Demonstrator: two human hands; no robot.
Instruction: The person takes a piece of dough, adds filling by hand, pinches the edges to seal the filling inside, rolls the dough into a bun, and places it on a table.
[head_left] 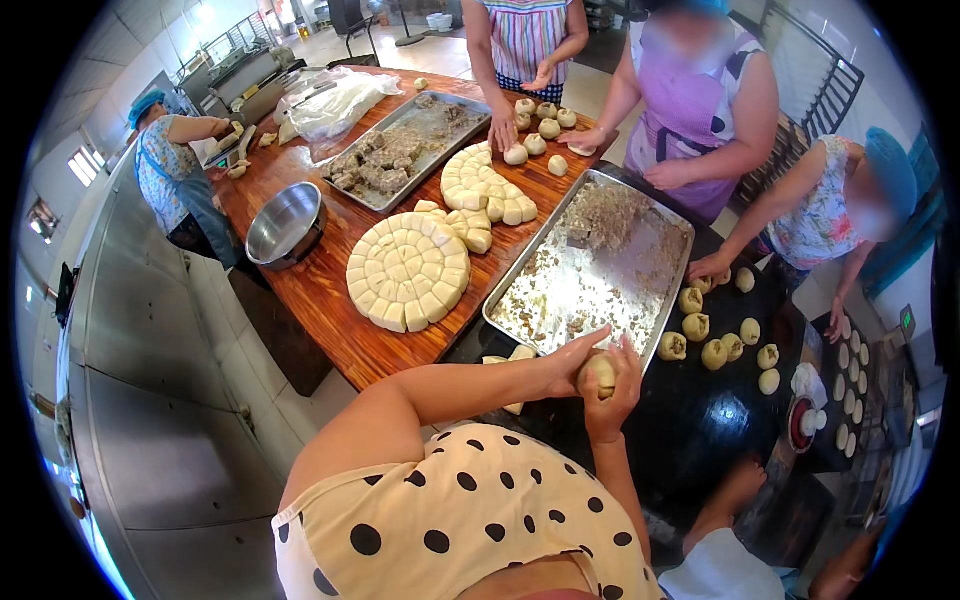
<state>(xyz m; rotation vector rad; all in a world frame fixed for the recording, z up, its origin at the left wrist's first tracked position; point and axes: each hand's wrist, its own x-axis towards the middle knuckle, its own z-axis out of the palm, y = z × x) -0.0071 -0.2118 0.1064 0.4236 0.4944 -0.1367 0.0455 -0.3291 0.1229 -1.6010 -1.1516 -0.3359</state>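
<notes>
Between my two hands is a round, pale yellow dough ball [599, 373], just in front of the near edge of a metal tray [497, 292]. My left hand [568, 366] is cupped against its left side, thumb and fingers reaching over it. Around the right side curl the fingers of my right hand [614, 402]. Brown crumbly filling [610, 215] lies heaped at the tray's far end, with crumbs scattered over the rest. Several dough buns [714, 353], some with brown filling showing at the top, sit on the black table to the right of my hands.
A round of cut dough pieces [408, 272] lies on the wooden table [335, 335], beside a steel bowl [285, 226] and a second filling tray [400, 155]. Across the tables, co-workers handle dough, including a person in purple [690, 130]. Flat dough discs [850, 402] lie far right.
</notes>
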